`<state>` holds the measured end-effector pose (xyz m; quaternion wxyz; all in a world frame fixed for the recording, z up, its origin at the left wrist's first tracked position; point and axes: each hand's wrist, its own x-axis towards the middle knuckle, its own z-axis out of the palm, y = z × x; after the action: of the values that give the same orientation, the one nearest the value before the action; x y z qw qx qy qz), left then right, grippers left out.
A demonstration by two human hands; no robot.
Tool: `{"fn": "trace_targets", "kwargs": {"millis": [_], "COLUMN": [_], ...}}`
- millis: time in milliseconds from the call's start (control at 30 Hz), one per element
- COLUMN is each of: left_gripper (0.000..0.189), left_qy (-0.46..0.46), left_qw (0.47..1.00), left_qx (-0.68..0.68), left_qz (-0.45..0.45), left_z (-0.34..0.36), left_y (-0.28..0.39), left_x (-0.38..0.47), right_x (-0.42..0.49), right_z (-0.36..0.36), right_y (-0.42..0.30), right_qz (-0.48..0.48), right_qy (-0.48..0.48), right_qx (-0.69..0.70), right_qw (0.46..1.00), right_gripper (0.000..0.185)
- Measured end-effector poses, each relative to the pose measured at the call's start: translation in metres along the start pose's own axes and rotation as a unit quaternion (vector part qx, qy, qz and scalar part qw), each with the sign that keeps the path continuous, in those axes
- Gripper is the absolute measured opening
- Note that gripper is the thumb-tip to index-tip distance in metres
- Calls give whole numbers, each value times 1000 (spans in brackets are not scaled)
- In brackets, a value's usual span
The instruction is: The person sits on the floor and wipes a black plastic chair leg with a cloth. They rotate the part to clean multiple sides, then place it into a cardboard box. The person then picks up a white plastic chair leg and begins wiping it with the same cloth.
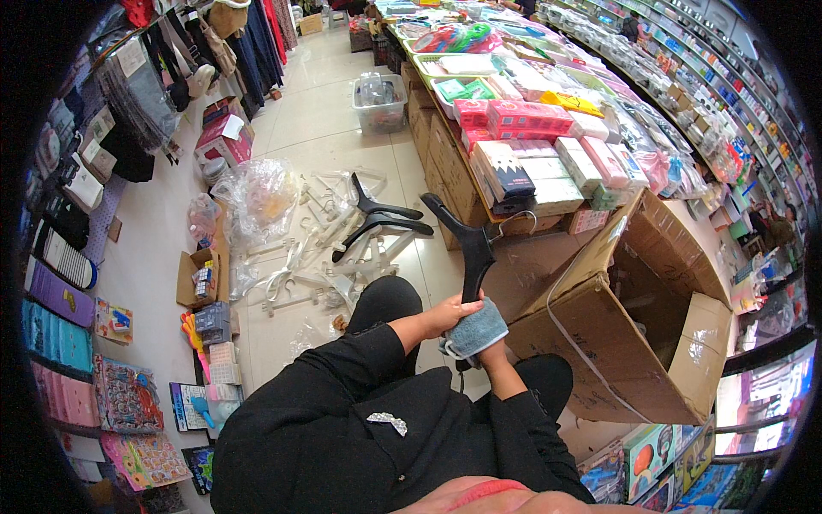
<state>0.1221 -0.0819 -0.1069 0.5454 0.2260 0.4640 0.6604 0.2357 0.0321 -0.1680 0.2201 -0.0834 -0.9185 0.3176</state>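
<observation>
Both my hands are on a black clothes hanger (472, 247) with a metal hook, held upright in front of my knees. My left hand (454, 313) grips its lower arm from the left. A grey-blue cloth (476, 329) is wrapped about that arm, and my right hand (493, 356) holds the cloth from below, its fingers mostly hidden. On the tiled floor ahead, two more black hangers (384, 221) lie over a loose pile of whitish clear plastic hangers (321, 276).
An opened cardboard box (591, 340) stands close on my right. Beyond it is a display table stacked with boxed tissue packs (526, 119). A clear plastic bin (379, 106) and a plastic bag (260, 196) sit on the floor. Goods line the left wall, including a small carton (200, 279).
</observation>
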Motion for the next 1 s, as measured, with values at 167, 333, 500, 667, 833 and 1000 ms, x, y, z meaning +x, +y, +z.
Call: {"fn": "trace_targets", "kwargs": {"millis": [167, 333, 500, 667, 833, 1000], "left_gripper": [32, 34, 36, 32, 28, 39], "left_qy": [7, 10, 0, 34, 59, 66], "left_qw": [1000, 1000, 1000, 998, 994, 992], "left_qx": [3, 12, 5, 45, 76, -59], "left_qz": [-11, -27, -11, 21, 54, 92], "left_z": [1, 0, 3, 5, 6, 3], "left_y": [0, 1, 2, 9, 16, 22], "left_x": [-1, -1, -1, -6, -8, -3], "right_x": [-2, 1, 2, 8, 22, 31], "right_z": [1, -1, -4, -22, -46, -53], "right_y": [0, -3, -5, -31, -77, -99], "right_qz": [-3, 27, -22, -10, 56, 13], "right_qy": [18, -29, -7, 18, 5, 84], "right_qx": [49, 4, -35, 97, 250, 164], "right_qw": [999, 999, 999, 995, 967, 983], "right_gripper": [69, 70, 72, 70, 64, 54]}}
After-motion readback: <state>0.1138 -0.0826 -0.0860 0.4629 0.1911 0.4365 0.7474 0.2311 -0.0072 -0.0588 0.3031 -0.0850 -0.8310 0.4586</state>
